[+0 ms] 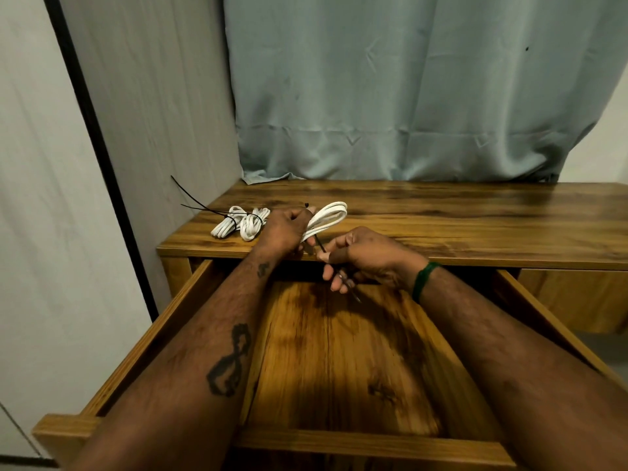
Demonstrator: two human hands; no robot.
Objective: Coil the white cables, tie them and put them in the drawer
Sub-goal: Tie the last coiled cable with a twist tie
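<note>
Tying is proceeding: the left grip [289, 229] is clutching the coiled white cable [328, 214] above the tabletop [441, 215] edge, and the right grip [367, 256] is pinching the black tie [319, 247]. The next move is probably calling for a firm cinch, then the open drawer [333, 351] at 6 o'clock.

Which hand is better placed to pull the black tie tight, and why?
The right hand: it pinches the black tie beside the cable coil, while the left hand is occupied gripping that coil.
</note>
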